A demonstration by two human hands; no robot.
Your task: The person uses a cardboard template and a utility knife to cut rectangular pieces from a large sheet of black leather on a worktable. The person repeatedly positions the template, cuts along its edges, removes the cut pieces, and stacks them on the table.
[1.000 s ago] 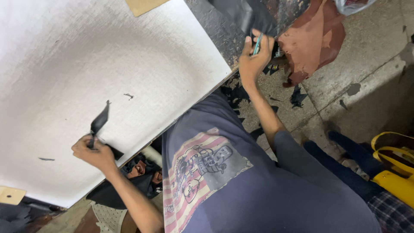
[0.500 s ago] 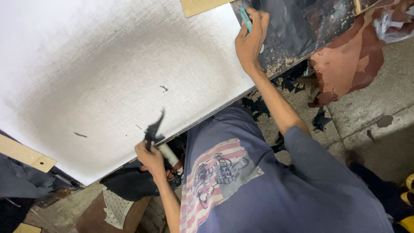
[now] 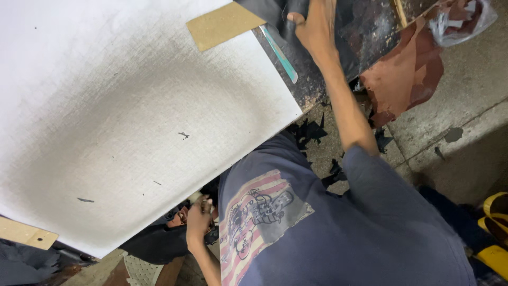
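Right hand (image 3: 316, 26) grips black sheet (image 3: 275, 11) above teal knife (image 3: 279, 53); left hand (image 3: 198, 222) seemingly clenched.

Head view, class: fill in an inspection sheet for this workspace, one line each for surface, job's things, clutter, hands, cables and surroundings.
Surface: large white board, grey-smudged, with small dark flecks.
Job's things: black sheet at the top edge; teal-handled blade lying beside it; cardboard piece on the board.
Clutter: black offcuts on the floor; brown leather piece.
Hands: right hand pressing the black sheet; left hand below the board's edge, grip unclear.
Cables: nothing seen.
Surroundings: concrete floor; yellow object at right.
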